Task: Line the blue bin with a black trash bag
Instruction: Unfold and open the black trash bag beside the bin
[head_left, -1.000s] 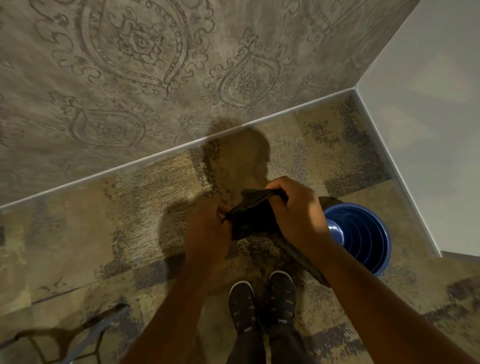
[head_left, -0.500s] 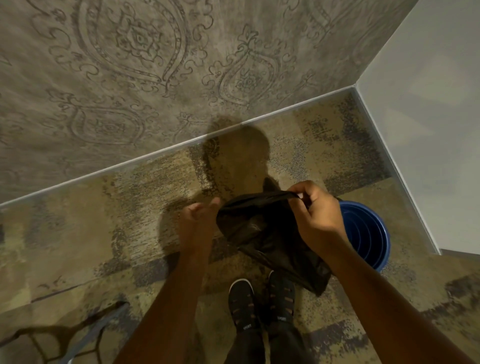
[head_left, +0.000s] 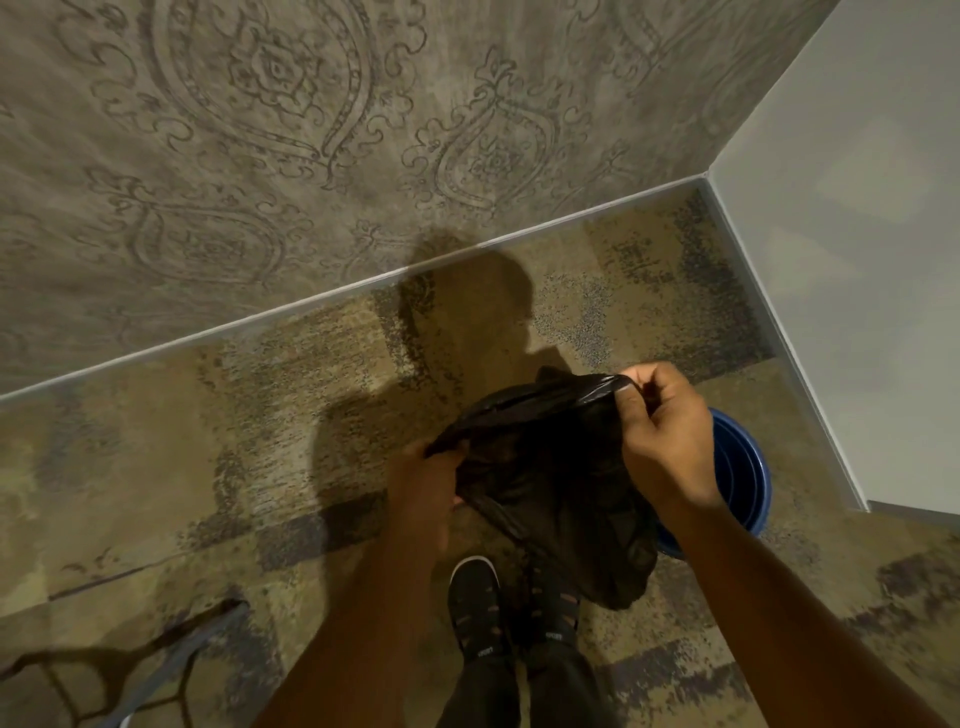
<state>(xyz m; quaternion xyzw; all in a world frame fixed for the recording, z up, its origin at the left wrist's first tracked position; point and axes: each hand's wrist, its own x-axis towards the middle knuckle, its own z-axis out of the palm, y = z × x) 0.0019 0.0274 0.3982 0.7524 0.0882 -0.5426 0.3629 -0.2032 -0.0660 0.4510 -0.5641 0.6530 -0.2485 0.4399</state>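
We are looking down at our own two hands, and the black trash bag (head_left: 556, 483) hangs stretched between them above the carpet (head_left: 208, 467). Our right hand (head_left: 667, 441) is raised and to the right, its fingers (head_left: 636, 387) pinched on the top edge of the bag where the plastic gathers into a twisted strip. Our left hand (head_left: 428, 488) sits lower and to the left, closed on the opposite edge of the same rim. Between the two grips the mouth of the bag is pulled partly apart, and the body of it sags down and to the right, ending in a crumpled lump above our shoes (head_left: 511, 613).

The blue bin (head_left: 743, 478) stands on the carpet in the corner, behind our right wrist and forearm, which hide its left part. The bag is held in the air, beside the bin on its left; its lower right side overlaps the bin's near rim from this view, but we cannot tell whether they touch. Nothing lines the part of the bin that shows; its ridged blue inside is bare.

The shoes are dark with pale soles, and each carries a small pale word near the toe, too small and blurred for us to read. The patterned wall (head_left: 311, 156) carries ornament only, no lettering. A dark metal frame (head_left: 171, 670) crosses the lower left corner.
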